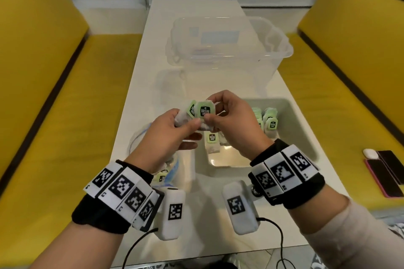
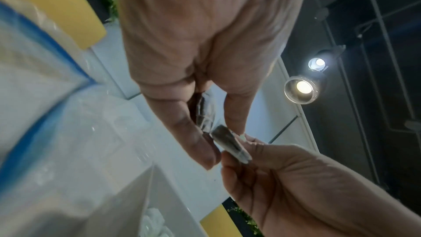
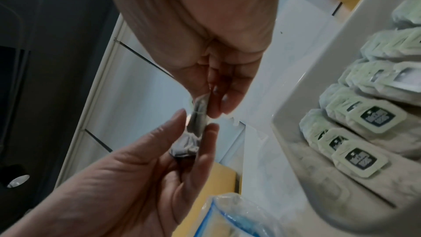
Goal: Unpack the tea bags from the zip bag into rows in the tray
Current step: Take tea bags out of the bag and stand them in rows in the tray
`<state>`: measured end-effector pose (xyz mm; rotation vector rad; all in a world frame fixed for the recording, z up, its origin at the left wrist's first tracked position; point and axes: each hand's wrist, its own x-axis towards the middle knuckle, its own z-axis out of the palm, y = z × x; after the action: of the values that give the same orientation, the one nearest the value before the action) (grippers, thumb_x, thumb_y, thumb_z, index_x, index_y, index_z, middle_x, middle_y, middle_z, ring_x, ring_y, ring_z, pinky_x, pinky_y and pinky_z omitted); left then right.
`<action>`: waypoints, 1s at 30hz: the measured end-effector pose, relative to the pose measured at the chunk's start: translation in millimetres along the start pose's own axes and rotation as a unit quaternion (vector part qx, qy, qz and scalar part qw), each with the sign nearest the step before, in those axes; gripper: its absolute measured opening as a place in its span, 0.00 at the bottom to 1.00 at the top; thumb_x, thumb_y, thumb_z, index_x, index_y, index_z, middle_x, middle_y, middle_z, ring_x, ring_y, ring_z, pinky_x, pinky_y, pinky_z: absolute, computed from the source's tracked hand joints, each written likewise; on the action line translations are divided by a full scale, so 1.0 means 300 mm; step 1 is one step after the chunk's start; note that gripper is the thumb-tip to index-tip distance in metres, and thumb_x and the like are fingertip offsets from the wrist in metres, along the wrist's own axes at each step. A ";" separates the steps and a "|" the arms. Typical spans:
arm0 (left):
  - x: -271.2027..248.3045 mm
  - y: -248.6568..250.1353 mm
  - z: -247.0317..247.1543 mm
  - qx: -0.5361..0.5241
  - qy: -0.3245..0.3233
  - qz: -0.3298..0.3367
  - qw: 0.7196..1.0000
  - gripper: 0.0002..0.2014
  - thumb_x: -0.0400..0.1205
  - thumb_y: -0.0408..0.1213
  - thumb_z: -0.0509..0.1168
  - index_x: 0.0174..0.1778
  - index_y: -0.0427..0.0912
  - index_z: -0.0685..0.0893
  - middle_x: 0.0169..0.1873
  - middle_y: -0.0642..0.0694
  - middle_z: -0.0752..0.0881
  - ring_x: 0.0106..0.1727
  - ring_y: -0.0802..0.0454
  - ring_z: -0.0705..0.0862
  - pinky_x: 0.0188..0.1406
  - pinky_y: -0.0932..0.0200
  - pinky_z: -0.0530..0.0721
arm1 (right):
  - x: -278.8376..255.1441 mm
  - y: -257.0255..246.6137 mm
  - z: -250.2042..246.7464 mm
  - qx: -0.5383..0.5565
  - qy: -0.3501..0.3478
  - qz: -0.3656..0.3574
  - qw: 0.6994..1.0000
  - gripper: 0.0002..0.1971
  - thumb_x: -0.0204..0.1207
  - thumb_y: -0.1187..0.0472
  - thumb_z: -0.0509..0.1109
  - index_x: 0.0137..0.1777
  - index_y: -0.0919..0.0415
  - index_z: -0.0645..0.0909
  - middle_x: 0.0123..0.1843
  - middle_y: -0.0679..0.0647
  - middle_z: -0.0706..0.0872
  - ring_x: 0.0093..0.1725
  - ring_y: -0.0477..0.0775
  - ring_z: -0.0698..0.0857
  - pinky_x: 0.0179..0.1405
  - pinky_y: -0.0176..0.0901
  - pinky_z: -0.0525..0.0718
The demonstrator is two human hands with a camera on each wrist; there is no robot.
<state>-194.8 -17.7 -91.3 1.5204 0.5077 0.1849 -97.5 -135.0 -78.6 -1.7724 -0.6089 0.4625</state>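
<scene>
While the tray (image 1: 303,129) sits on the worktop (image 1: 196,13), a small bunch of tea bags (image 1: 202,113) is pinched between the left hand (image 1: 168,131) and right hand (image 1: 238,124).

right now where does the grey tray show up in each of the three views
Head view: the tray sits right of centre on the white table, beyond the right hand.
Left wrist view: only a corner of it, bottom left, about.
Right wrist view: right edge, wall at, rows of tea bags inside.
Shared landmark: the blue-edged zip bag.
</scene>
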 end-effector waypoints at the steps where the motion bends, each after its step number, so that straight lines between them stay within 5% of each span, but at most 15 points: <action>1: 0.005 0.003 0.022 -0.015 -0.005 0.002 1.000 0.10 0.80 0.35 0.66 0.56 0.38 0.80 0.46 0.43 0.89 0.41 0.53 0.89 0.40 0.60 0.88 | 0.001 0.004 -0.015 0.002 0.006 -0.001 1.000 0.12 0.72 0.71 0.72 0.45 0.52 0.77 0.37 0.56 0.83 0.35 0.56 0.84 0.37 0.50 0.87; 5: 0.028 0.014 0.100 -0.081 -0.002 0.000 0.997 0.10 0.79 0.29 0.66 0.55 0.36 0.80 0.45 0.43 0.87 0.39 0.58 0.88 0.38 0.65 0.86 | -0.002 0.023 -0.077 0.037 0.039 0.010 0.999 0.09 0.76 0.68 0.70 0.51 0.57 0.75 0.41 0.55 0.81 0.36 0.54 0.85 0.38 0.50 0.88; 9: 0.057 0.013 0.162 -0.154 0.014 -0.013 0.988 0.11 0.79 0.29 0.65 0.57 0.37 0.81 0.46 0.45 0.89 0.41 0.58 0.88 0.39 0.68 0.85 | -0.016 0.048 -0.139 0.080 0.047 0.019 0.996 0.06 0.80 0.65 0.66 0.47 0.55 0.72 0.47 0.56 0.79 0.37 0.55 0.87 0.41 0.52 0.88; 17: 0.080 0.019 0.244 -0.141 -0.025 -0.033 0.989 0.10 0.78 0.31 0.67 0.54 0.44 0.83 0.43 0.51 0.89 0.40 0.62 0.86 0.34 0.69 0.83 | -0.002 0.068 -0.212 0.064 0.079 -0.006 0.995 0.12 0.73 0.72 0.71 0.39 0.56 0.73 0.36 0.57 0.80 0.36 0.55 0.82 0.36 0.47 0.85; 22: 0.112 0.034 0.265 -0.194 -0.009 -0.029 0.981 0.08 0.78 0.28 0.66 0.52 0.40 0.83 0.38 0.50 0.89 0.36 0.62 0.86 0.37 0.70 0.84 | -0.003 0.066 -0.250 0.002 0.099 -0.049 0.994 0.08 0.73 0.65 0.74 0.39 0.55 0.77 0.39 0.55 0.84 0.36 0.52 0.84 0.39 0.48 0.85; 30: 0.139 0.034 0.302 -0.250 -0.002 -0.025 0.968 0.07 0.78 0.27 0.65 0.51 0.38 0.83 0.36 0.47 0.89 0.36 0.60 0.87 0.37 0.71 0.85 | 0.002 0.076 -0.254 -0.067 0.125 -0.075 0.987 0.11 0.70 0.62 0.77 0.34 0.48 0.78 0.46 0.46 0.76 0.34 0.47 0.80 0.35 0.45 0.85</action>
<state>-117.2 -81.4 -92.4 1.0132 0.4544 0.2494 -48.0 -197.1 -79.7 -1.8598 -0.6009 0.0930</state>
